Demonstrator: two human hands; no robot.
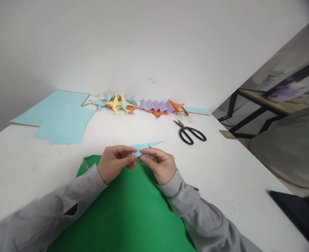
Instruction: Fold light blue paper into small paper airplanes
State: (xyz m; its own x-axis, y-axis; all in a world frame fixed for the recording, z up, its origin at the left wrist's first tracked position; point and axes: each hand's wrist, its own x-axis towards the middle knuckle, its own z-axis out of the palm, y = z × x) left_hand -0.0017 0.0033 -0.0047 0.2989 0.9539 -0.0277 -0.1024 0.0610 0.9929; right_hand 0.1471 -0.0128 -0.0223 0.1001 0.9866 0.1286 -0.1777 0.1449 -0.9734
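Right in the centre of the frame, just below the middle, here is the folded light blue paper (144, 145), its thin pointed end reaching out to the right; the left hand (115, 162) pinches it from the left between thumb and index finger; the right hand (162, 165) pinches from the other side, thumb below and index finger above; the fingers of both hands nearly meet, a small blue corner showing in between. Grey sleeves (204, 217) run in from the lower left and lower right; between them, filling the lower centre, spreads a green cloth (125, 213).

Up on the white surface (222, 168), right of centre, lie the scissors (187, 128), black loops toward the lower right, blades slightly parted and tips to the upper left; over at the upper left, overlapping light blue sheets (62, 120) lie near the wall (144, 45); along the wall at upper centre, a crowded row of folded paper figures (124, 103) in yellow, pale green, blue and orange; beside them, purple pleated paper (156, 105), then an orange folded piece (174, 106) and a blue strip (198, 111) to the right. At the lower right edge sits a dark object (296, 217), too cut off to identify; upper right, a dark-framed shelf (256, 96).
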